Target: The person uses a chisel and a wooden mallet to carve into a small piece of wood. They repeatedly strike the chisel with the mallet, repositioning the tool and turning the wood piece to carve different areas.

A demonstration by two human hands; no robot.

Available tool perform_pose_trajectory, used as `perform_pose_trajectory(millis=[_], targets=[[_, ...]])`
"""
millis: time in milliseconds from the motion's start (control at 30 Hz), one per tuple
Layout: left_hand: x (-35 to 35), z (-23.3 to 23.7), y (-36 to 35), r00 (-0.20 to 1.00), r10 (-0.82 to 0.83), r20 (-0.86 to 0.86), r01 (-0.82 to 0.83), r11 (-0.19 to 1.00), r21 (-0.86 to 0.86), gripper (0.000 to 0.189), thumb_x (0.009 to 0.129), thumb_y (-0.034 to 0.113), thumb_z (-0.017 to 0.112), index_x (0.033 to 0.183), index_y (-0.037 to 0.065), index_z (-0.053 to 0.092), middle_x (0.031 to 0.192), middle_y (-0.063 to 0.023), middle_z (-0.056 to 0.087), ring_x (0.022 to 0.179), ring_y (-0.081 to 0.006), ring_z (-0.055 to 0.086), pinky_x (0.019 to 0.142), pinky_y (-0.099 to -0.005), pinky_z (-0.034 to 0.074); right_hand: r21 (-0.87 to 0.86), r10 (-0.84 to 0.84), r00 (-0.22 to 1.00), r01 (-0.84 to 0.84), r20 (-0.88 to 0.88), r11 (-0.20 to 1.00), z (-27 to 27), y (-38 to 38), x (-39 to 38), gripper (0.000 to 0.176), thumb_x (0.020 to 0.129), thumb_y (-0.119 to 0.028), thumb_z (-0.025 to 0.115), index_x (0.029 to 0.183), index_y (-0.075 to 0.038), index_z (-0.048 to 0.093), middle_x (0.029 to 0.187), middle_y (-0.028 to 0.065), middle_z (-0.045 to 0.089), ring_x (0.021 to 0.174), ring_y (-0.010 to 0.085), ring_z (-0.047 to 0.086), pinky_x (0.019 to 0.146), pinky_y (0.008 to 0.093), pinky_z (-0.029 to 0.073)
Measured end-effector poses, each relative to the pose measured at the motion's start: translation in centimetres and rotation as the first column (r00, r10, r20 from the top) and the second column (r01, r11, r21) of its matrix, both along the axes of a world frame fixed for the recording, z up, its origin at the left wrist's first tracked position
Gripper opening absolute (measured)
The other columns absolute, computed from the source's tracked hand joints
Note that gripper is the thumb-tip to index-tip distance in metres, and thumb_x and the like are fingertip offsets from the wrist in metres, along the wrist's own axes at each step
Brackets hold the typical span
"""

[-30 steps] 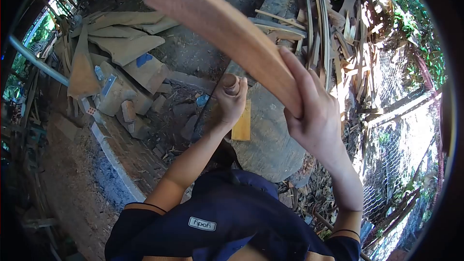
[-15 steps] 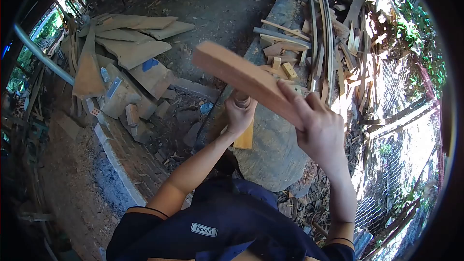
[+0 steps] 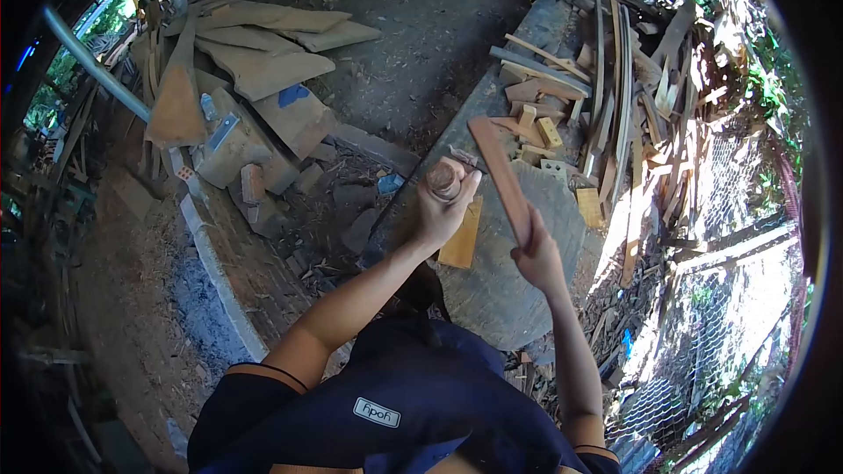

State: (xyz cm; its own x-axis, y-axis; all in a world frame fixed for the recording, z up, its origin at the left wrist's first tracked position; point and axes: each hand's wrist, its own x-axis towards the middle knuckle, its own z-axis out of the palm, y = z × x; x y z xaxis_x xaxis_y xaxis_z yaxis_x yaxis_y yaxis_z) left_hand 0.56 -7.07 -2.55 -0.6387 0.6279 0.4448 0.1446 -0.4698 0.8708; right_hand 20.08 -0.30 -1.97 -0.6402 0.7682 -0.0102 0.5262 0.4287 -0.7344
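My left hand [image 3: 439, 215] is wrapped round a thick round wooden handle [image 3: 443, 179], held upright with its worn top end towards me. The handle's lower part is hidden by the hand. In my right hand [image 3: 537, 256] is one end of a flat reddish-brown wooden bar [image 3: 500, 167]. The bar points away from me, to the right of the handle and apart from it. A yellowish wooden board [image 3: 462, 241] lies on the wooden slab bench [image 3: 509, 298], partly below my left hand.
Wood offcuts [image 3: 540, 92] and a yellow block with holes [image 3: 549, 132] lie farther along the bench. Long strips [image 3: 619, 79] are heaped on the right, near wire mesh [image 3: 702, 360]. Large boards [image 3: 263, 66] are stacked at left, beside a low brick wall [image 3: 233, 276].
The wooden bar has come down from above the handle and swung to the right, now pointing forward. My left hand keeps its grip on the handle. The view has shifted slightly.
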Motion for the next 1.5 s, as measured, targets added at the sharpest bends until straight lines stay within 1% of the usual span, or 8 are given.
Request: perform_pose_trajectory(millis=[167, 333, 433, 500, 600, 867, 1033, 1500], targets=[[-1.3, -0.1, -2.1, 0.99, 0.046, 0.133, -0.046, 0.999, -0.006, 0.019, 0.093, 0.005, 0.066, 0.082, 0.006, 0.05, 0.07, -0.0014, 0.056, 0.063, -0.0083, 0.057, 0.056, -0.0248, 0.047, -0.127, 0.03, 0.991, -0.014, 0.127, 0.992, -7.1, -2.0, 0.7, 0.085, 0.073, -0.007, 0.061, 0.151, -0.026, 0.031, 0.108, 0.0267, 0.067, 0.104, 0.0467, 0.063, 0.089, 0.0536, 0.051], [-4.2, -2.6, -5.6, 0.856, 0.055, 0.514, -0.075, 0.997, 0.017, 0.009, 0.098, 0.01, 0.058, 0.093, 0.007, 0.05, 0.078, -0.0059, 0.059, 0.081, -0.0179, 0.062, 0.083, -0.0372, 0.053, -0.131, -0.017, 0.992, 0.033, 0.124, 0.991, -6.9, -3.3, 0.0, 0.087, 0.074, -0.007, 0.061, 0.152, -0.027, 0.029, 0.11, 0.0268, 0.067, 0.103, 0.0471, 0.063, 0.088, 0.0541, 0.051], [-6.1, -7.0, -8.4, 0.704, 0.056, 0.708, -0.093, 0.996, 0.013, 0.012, 0.097, 0.016, 0.06, 0.092, 0.007, 0.053, 0.082, -0.0073, 0.063, 0.088, -0.0206, 0.065, 0.089, -0.0394, 0.054, -0.13, -0.032, 0.991, 0.05, 0.131, 0.99, -6.8, -3.5, -0.2, 0.087, 0.074, -0.006, 0.061, 0.152, -0.027, 0.029, 0.111, 0.0266, 0.067, 0.104, 0.0472, 0.063, 0.088, 0.0543, 0.051], [-6.0, -9.5, -9.9, 0.403, 0.148, 0.903, -0.116, 0.987, -0.109, 0.017, 0.095, 0.023, 0.063, 0.09, 0.008, 0.057, 0.087, -0.0082, 0.066, 0.095, -0.0231, 0.067, 0.095, -0.0407, 0.054, -0.134, -0.043, 0.989, 0.062, 0.143, 0.989, -6.7, -3.4, -0.2, 0.087, 0.074, -0.005, 0.061, 0.152, -0.027, 0.03, 0.112, 0.0264, 0.067, 0.104, 0.0472, 0.063, 0.088, 0.0545, 0.051], [-5.8, -9.5, -10.1, 0.3, 0.16, 0.94, -0.132, 0.983, -0.125, 0.021, 0.095, 0.027, 0.063, 0.086, 0.009, 0.057, 0.089, -0.0091, 0.067, 0.1, -0.0247, 0.067, 0.095, -0.0402, 0.053, -0.118, -0.047, 0.99, 0.062, 0.131, 0.991, -7.1, -3.4, 0.0, 0.086, 0.074, -0.006, 0.061, 0.151, -0.027, 0.03, 0.112, 0.0257, 0.067, 0.104, 0.0472, 0.062, 0.088, 0.0546, 0.051], [-6.7, 0.0, -5.5, 0.776, -0.007, 0.63, -0.081, 0.991, 0.11, 0.02, 0.096, 0.024, 0.058, 0.084, 0.011, 0.049, 0.072, -0.0049, 0.058, 0.076, -0.022, 0.064, 0.087, -0.043, 0.054, -0.111, -0.058, 0.99, 0.073, 0.127, 0.991, -6.9, -3.8, 0.1, 0.086, 0.073, -0.007, 0.062, 0.15, -0.028, 0.032, 0.111, 0.0237, 0.068, 0.104, 0.0452, 0.064, 0.088, 0.0539, 0.052], [-3.5, 2.5, -3.1, 0.868, -0.096, 0.486, 0.045, 0.992, 0.117, 0.015, 0.095, 0.009, 0.058, 0.086, 0.009, 0.046, 0.064, -0.0019, 0.048, 0.056, -0.0145, 0.05, 0.062, -0.0355, 0.049, -0.115, -0.078, 0.99, 0.091, 0.114, 0.989, -6.6, -4.1, 0.2, 0.086, 0.073, -0.009, 0.063, 0.15, -0.027, 0.032, 0.111, 0.0243, 0.067, 0.104, 0.0453, 0.063, 0.088, 0.0524, 0.051], [-1.8, 2.1, -2.2, 0.926, -0.011, 0.378, -0.009, 0.999, 0.052, 0.014, 0.095, 0.009, 0.057, 0.088, 0.01, 0.046, 0.064, -0.0005, 0.047, 0.056, -0.0128, 0.048, 0.062, -0.035, 0.048, -0.096, -0.097, 0.985, 0.111, 0.144, 0.989, -6.5, -4.0, 0.1, 0.082, 0.073, -0.01, 0.062, 0.149, -0.025, 0.034, 0.113, 0.0209, 0.067, 0.105, 0.0424, 0.064, 0.088, 0.0508, 0.052]])
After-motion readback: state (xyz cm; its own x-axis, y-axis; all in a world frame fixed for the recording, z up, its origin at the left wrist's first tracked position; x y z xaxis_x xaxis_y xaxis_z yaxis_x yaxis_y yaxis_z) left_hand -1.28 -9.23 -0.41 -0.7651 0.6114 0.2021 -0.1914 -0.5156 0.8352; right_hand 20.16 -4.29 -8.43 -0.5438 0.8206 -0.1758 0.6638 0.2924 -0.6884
